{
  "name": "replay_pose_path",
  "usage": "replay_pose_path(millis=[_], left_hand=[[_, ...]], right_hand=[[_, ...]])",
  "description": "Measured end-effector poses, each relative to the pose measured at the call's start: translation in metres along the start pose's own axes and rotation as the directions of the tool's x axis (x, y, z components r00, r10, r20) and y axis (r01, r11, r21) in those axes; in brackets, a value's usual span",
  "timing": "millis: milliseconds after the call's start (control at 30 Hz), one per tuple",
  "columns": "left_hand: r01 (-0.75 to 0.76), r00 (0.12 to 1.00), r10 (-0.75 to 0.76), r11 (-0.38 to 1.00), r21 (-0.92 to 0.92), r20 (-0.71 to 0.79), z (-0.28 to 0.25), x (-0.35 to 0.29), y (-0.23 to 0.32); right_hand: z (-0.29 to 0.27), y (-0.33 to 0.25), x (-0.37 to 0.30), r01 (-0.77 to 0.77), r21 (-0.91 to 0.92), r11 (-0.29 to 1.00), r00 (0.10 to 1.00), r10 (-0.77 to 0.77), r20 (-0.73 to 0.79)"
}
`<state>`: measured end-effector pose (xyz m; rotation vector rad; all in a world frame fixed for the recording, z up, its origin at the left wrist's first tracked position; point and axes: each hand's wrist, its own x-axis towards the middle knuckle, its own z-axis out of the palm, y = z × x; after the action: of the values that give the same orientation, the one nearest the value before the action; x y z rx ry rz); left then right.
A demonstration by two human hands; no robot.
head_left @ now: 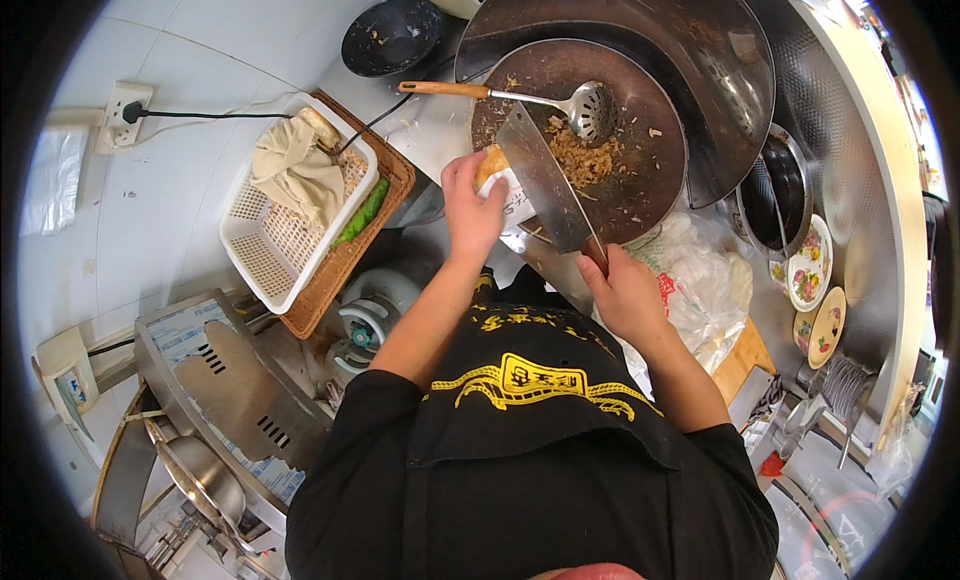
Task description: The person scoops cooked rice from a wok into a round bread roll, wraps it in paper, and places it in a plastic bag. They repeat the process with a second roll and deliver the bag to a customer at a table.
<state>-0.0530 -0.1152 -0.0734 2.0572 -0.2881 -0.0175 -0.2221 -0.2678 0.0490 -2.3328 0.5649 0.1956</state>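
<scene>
My left hand (472,205) is closed around a golden flatbread (491,164) in a white paper sleeve (518,202), at the near left edge of a round chopping block (650,185). In my right hand (630,295) is the handle of a cleaver (550,185). Its broad blade slants up and left beside the flatbread, hiding part of the block. Chopped brown filling (585,163), probably meat, lies heaped on the block beyond the blade. A slotted ladle (592,115) with a wooden handle rests bowl-down at the heap's far side.
A curved dark metal guard (735,90) rises behind the block. On the left, a white plastic basket (262,263) holds a cloth (300,170), with a green pepper (362,212) beside it. Plastic bags (705,280) lie right of the block, near a lidded pot (775,190) and floral enamel dishes (808,265).
</scene>
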Motion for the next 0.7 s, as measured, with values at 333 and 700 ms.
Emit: replay_pose_path(millis=[333, 700], left_hand=[[-0.031, 0.998, 0.030, 0.999, 0.016, 0.060, 0.000, 0.011, 0.004], [-0.065, 0.998, 0.065, 0.996, -0.065, -0.007, 0.004, 0.013, -0.009]], right_hand=[[-0.011, -0.016, 0.006, -0.126, -0.040, 0.991, 0.987, 0.130, 0.096], [-0.016, -0.032, 0.019, -0.174, -0.094, 0.980, 0.972, 0.187, 0.143]])
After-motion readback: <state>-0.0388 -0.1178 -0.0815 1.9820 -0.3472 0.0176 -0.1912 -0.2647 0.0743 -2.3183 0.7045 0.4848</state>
